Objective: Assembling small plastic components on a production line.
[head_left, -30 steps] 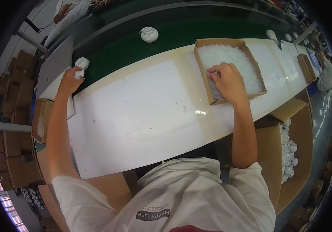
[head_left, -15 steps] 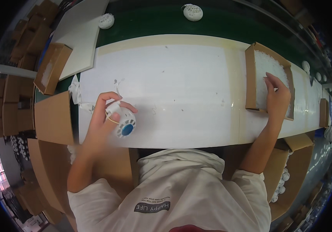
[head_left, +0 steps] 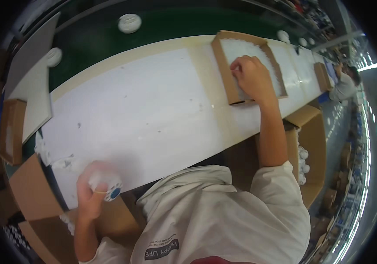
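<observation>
At the lower left, over the near edge of the white board, my left hand (head_left: 92,187) is wrapped round a white round plastic device (head_left: 112,187) with slots round its rim and a blue disc at its centre. Motion blurs that hand a little. My right hand (head_left: 253,77) reaches into a shallow cardboard tray (head_left: 225,70) filled with small whitish translucent parts (head_left: 241,48). Its fingers are bent and pinched together just over the parts. Whatever may be between the fingertips is too small to make out.
White round devices (head_left: 130,23) lie on the green surface (head_left: 87,48) beyond the white board (head_left: 153,97). Open cardboard boxes (head_left: 36,187) stand below the board on both sides; the right one (head_left: 313,154) holds white balls. Another person (head_left: 346,86) works at the far right.
The view has swung to the right, so the table appears shifted left and tilted. My left hand still holds the white device. The right hand stays at the tray, its fingers now pinched lower.
</observation>
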The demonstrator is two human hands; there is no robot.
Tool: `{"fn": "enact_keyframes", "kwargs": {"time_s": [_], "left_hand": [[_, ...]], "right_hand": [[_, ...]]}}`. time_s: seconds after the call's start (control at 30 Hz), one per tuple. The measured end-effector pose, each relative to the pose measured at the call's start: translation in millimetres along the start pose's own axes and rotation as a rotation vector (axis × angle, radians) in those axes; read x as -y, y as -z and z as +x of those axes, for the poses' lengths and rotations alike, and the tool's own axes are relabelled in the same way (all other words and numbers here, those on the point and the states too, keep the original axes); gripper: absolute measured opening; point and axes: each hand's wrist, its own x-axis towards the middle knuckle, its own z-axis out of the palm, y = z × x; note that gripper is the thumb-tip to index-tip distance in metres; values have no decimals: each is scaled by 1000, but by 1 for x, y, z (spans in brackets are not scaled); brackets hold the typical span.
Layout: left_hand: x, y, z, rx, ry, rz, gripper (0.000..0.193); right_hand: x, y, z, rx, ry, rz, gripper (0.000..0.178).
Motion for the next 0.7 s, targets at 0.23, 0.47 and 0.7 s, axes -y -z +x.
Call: {"fn": "enact_keyframes", "kwargs": {"time_s": [0.23,0.47,0.7], "left_hand": [[-10,-2,-7,-139,117,-350,55],[-22,-14,-2,46,52,-786,62],[-19,-21,-6,39,30,-652,57]], "right_hand": [[-6,17,-7,-203,-193,398,12],[130,12,-61,17,-121,1516,15],[214,7,-81,636,-56,1883,15]]}}
